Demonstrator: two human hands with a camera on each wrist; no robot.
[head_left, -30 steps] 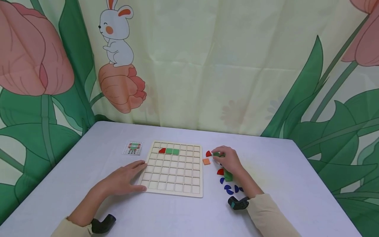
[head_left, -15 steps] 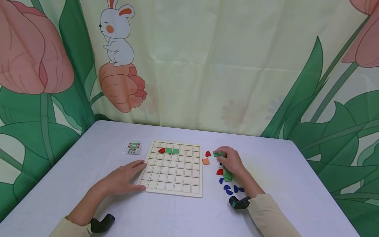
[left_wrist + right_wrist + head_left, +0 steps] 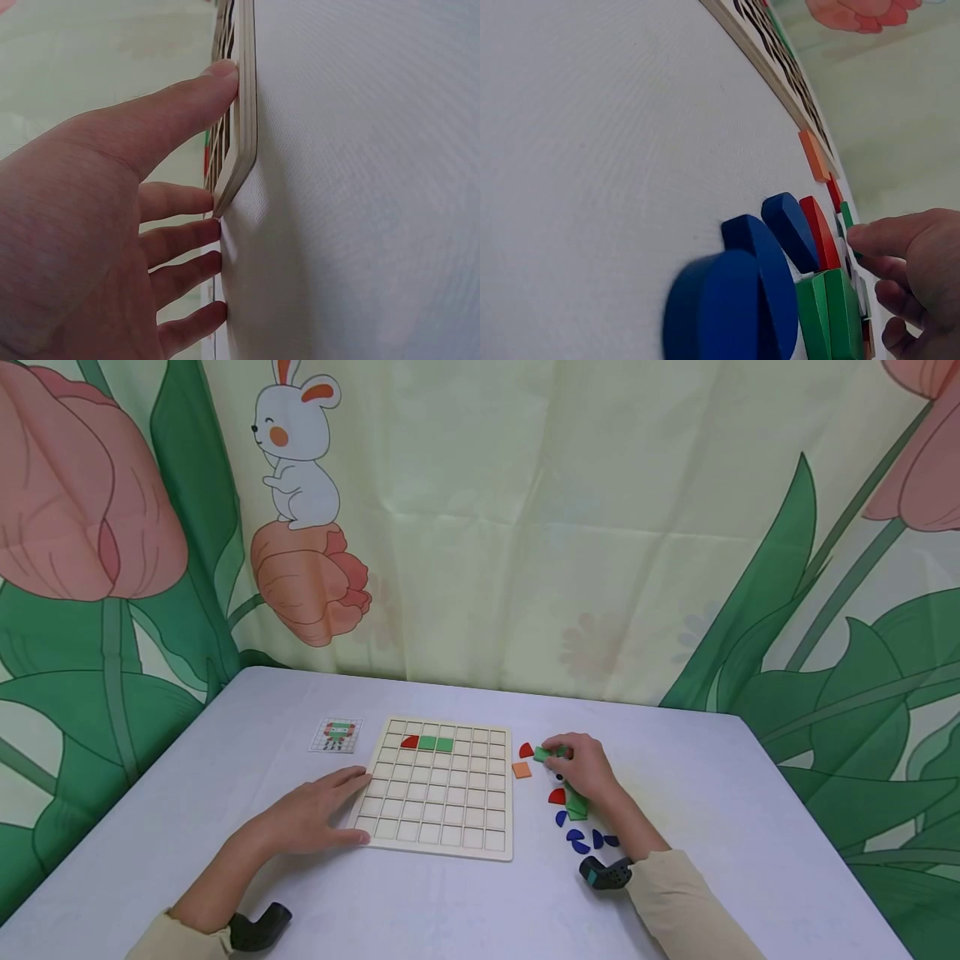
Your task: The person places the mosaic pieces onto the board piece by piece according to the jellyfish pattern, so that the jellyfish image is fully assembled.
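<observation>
My left hand rests at the left edge of a wooden grid board, fingers extended. In the left wrist view the thumb lies on the board's rim. One red quarter-round piece and two green square tiles sit side by side in the board's second row. Right of the board, my right hand pinches a green tile between thumb and fingers, low over the table. More green shows beneath its fingers, partly hidden. The right wrist view shows the thumb against the green tile.
Around the right hand lie an orange square, red quarter-rounds, stacked green tiles and several blue half-round pieces. A small pattern card lies left of the board. A printed curtain hangs behind the table.
The green tile at my right fingertips has shifted slightly left and nearer, and a second bit of green now shows behind it. My left hand and the board stay put.
</observation>
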